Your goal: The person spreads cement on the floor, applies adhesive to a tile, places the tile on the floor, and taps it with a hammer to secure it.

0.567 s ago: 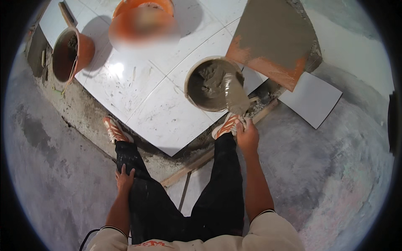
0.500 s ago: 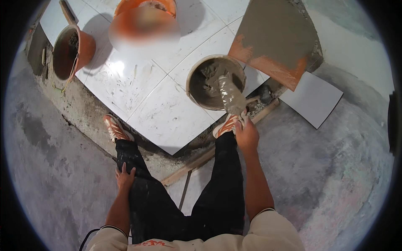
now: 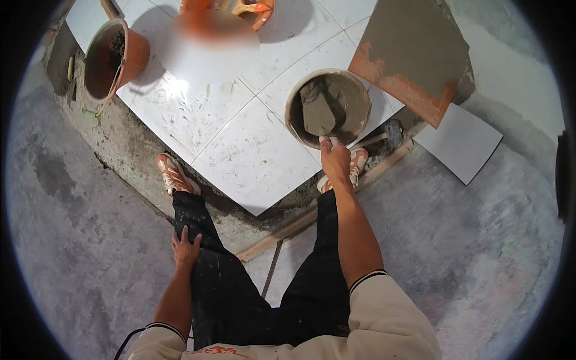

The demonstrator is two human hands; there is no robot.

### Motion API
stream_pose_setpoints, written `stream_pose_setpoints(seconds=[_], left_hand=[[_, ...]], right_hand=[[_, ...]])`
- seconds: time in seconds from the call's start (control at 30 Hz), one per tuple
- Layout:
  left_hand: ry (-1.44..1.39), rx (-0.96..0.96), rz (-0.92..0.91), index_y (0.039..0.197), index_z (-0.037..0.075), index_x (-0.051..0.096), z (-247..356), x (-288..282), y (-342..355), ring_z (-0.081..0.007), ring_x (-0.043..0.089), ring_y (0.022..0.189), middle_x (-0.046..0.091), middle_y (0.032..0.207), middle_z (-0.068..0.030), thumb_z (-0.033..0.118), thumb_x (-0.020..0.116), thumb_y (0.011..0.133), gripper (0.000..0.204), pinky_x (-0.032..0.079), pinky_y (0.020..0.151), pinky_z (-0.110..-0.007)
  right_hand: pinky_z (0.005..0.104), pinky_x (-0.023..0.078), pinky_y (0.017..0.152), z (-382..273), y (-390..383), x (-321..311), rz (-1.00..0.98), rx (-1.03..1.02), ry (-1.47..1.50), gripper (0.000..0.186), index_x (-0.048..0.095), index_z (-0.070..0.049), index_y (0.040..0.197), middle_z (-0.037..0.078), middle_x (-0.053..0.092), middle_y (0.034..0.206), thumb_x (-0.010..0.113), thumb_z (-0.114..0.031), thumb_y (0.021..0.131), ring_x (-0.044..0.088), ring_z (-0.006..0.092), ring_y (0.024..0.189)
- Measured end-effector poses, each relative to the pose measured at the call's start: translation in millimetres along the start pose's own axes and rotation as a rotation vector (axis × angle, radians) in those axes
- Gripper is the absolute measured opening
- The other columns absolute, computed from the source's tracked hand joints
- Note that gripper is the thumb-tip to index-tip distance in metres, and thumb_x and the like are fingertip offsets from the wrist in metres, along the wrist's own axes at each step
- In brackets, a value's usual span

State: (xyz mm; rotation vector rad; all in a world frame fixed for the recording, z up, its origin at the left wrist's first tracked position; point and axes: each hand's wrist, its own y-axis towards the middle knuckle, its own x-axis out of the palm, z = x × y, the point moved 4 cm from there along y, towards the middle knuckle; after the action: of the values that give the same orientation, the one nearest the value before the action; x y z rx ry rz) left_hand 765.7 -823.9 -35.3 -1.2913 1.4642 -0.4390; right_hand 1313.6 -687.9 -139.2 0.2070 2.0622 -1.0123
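My right hand (image 3: 335, 161) is closed around the handle of a trowel at the near rim of a round bucket (image 3: 362, 123). The trowel blade (image 3: 318, 117), coated in grey wet mortar, lies inside the bucket. A lump of mortar (image 3: 309, 92) sits at the blade's far end, and more mortar (image 3: 345, 96) lines the bucket. The grip itself is mostly hidden by my fingers. My left hand (image 3: 186, 247) rests on my left leg near the knee, fingers apart and holding nothing.
White floor tiles (image 3: 252, 156) lie ahead. An orange bucket (image 3: 133, 57) tilts at the left; an orange tub (image 3: 264, 18) stands far off, partly blurred. A mortar-spread orange tile (image 3: 414, 54) and a white tile (image 3: 462, 141) lie right. A wooden strip (image 3: 288, 231) runs between my feet.
My right hand has moved left and slightly away from me. The trowel has turned from a shiny, wet side to a mortar-covered side, lower in the bucket. The left hand stays on my leg.
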Motion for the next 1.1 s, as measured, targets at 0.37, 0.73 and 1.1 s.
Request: stream_pose_setpoints(seconds=[0.37, 0.73, 1.1], left_hand=[[0.022, 0.052, -0.003, 0.161, 0.026, 0.040, 0, 6, 6, -0.0520, 0.030, 0.149, 0.025, 0.165, -0.0296, 0.063, 0.067, 0.092, 0.082, 0.036, 0.119, -0.059], [0.041, -0.003, -0.032, 0.161, 0.027, 0.039, 5, 2, 0, -0.0498, 0.030, 0.151, 0.024, 0.166, -0.0284, 0.065, 0.067, 0.090, 0.085, 0.034, 0.120, -0.056], [0.001, 0.484, 0.420, 0.140, 0.010, 0.063, 120, -24, 10, -0.0441, 0.052, 0.132, 0.055, 0.144, -0.0258, 0.043, 0.066, 0.099, 0.053, 0.043, 0.110, -0.051]], right_hand=[[0.0461, 0.051, 0.071, 49, -47, -25, 0.122, 0.022, 0.401, 0.037, 0.070, 0.001, 0.103, 0.024, 0.070, 0.083, 0.063, -0.035, 0.101, 0.068, 0.0424, 0.079], [0.0482, 0.052, 0.091, 55, -8, -133, 0.657, -0.090, 0.168, 0.041, 0.065, 0.006, 0.120, 0.026, 0.070, 0.113, 0.062, -0.030, 0.102, 0.068, 0.0453, 0.103], [0.0499, 0.053, 0.084, 98, 29, -164, 0.416, 0.075, 0.366, 0.038, 0.067, 0.005, 0.109, 0.027, 0.071, 0.099, 0.057, -0.032, 0.104, 0.068, 0.0481, 0.096]])
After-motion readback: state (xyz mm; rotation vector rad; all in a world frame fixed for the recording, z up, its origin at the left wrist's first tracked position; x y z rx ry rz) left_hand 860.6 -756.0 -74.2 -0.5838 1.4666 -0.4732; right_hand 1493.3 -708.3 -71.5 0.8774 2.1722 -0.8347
